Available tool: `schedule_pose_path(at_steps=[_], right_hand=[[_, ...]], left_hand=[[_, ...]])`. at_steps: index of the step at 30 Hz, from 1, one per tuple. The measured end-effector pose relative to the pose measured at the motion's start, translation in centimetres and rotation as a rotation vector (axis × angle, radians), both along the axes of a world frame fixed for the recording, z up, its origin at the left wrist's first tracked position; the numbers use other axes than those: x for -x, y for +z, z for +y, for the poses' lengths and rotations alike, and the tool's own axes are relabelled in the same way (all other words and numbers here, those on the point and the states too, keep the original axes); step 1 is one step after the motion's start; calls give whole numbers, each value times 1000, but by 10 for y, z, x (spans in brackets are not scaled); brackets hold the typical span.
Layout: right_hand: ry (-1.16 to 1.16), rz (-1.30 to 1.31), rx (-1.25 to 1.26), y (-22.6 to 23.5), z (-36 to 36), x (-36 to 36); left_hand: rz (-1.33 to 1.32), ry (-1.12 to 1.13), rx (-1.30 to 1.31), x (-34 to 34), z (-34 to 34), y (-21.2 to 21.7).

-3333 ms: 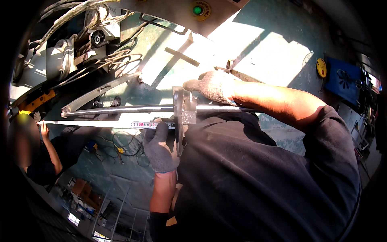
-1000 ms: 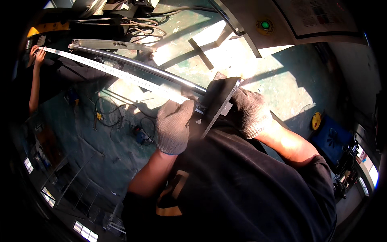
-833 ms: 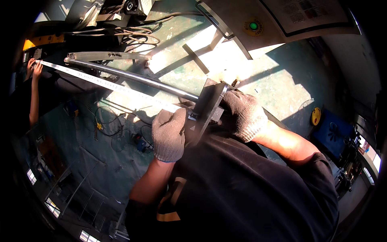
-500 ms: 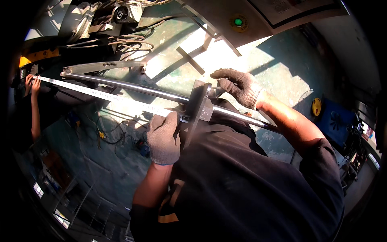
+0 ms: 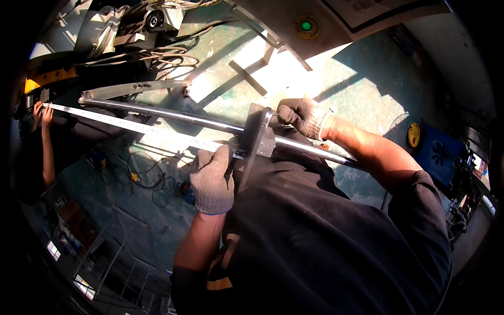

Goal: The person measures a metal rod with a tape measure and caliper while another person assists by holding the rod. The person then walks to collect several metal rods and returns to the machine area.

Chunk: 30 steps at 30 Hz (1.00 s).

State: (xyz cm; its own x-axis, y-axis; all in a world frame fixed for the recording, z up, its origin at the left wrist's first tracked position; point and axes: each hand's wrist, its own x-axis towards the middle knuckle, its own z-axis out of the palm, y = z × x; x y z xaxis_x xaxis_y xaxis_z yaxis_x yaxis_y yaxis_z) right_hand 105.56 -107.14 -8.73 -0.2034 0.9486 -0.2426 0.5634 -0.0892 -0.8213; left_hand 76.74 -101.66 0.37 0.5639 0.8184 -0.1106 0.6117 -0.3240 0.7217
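Note:
A long steel rod (image 5: 173,117) runs from upper left to centre and passes through a flat grey metal plate (image 5: 254,143). My left hand (image 5: 212,179), in a grey knit glove, holds the near end of a measuring tape (image 5: 136,128) against the plate's lower left face. My right hand (image 5: 302,115), also gloved, grips the plate's upper right edge beside the rod. The tape stretches alongside the rod to the far left, where another person's hands (image 5: 42,111) hold its other end.
A machine cabinet with a green button (image 5: 306,25) stands at the top. Cables and machine parts (image 5: 152,37) lie at top left. Loose cords (image 5: 139,176) lie on the green floor. A blue box (image 5: 438,157) and a yellow reel (image 5: 414,135) sit at right.
My right hand slid from beside the left hand up to the plate's upper right edge. The rod and tape swung toward level, and my left hand stayed on the tape at the plate.

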Motion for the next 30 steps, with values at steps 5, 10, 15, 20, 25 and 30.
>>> schedule_pose_path(at_steps=[5, 10, 15, 20, 25, 30], right_hand=[[-35, 8, 72, 8, 0, 3], [-62, -31, 171, 20, -5, 2], [-253, 20, 401, 41, -12, 1], [-127, -287, 396, 71, -15, -4], [-24, -373, 329, 106, -19, -2], [-158, -172, 376, 112, -16, -9]], left_hand=[[-14, 18, 14, 3, 0, -4], [17, -21, -41, 3, 2, 0], [28, -25, -46, -3, 7, 8], [-188, 198, 231, -7, -2, -8], [5, -12, -22, -5, 6, 10], [67, -63, -140, 1, 6, 2]])
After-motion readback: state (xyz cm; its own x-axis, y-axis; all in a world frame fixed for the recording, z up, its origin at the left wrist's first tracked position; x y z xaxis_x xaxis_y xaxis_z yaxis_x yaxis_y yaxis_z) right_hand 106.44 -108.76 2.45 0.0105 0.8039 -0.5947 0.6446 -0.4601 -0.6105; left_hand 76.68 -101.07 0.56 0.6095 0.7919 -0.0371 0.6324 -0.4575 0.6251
